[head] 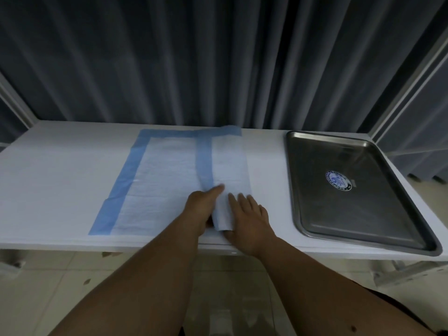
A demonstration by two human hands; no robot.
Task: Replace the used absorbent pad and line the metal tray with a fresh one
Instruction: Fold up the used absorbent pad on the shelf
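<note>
On the table [48, 170], the metal tray [315, 229] holds a sticker [338, 180].

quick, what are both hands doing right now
Left hand: grips the near edge of the pad, thumb on top.
Right hand: open, fingers flat on the pad's folded part.

Both forearms [145, 275] are bare from the near edge of the view to the wrists, with no sleeves, watch or bands. The left hand [202, 206] and right hand [249, 214] wear no gloves and no rings. A small dark mark [353, 328] shows on the right forearm.
</note>
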